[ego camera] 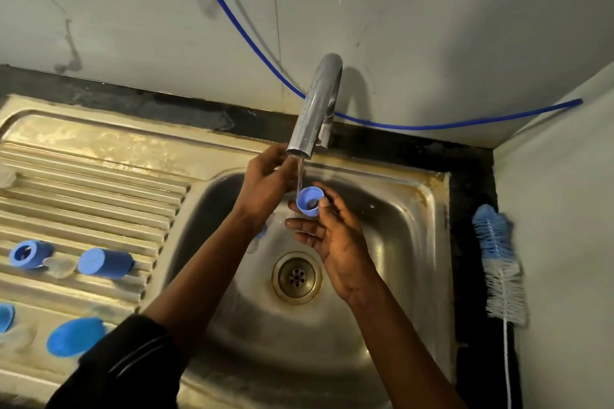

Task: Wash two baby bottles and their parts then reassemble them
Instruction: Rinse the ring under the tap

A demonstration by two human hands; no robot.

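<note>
Blue cap (309,198) rinsed under a running tap (315,109) over a steel sink (428,209)

A bottle brush (498,262) lies on the dark counter at right; a blue ring (28,254), a blue cover (104,262) and a clear teat (59,266) sit on the draining board (99,183). The spout hides the left hand's (265,183) fingertips, so its grip cannot be told. The right hand (335,242) pinches the cap, open side up, in the stream.

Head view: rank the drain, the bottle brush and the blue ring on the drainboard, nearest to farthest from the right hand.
1. Drain, just below the right hand holding the blue cap.
2. Bottle brush, off to the right side.
3. Blue ring, far left on the drainboard.
</note>
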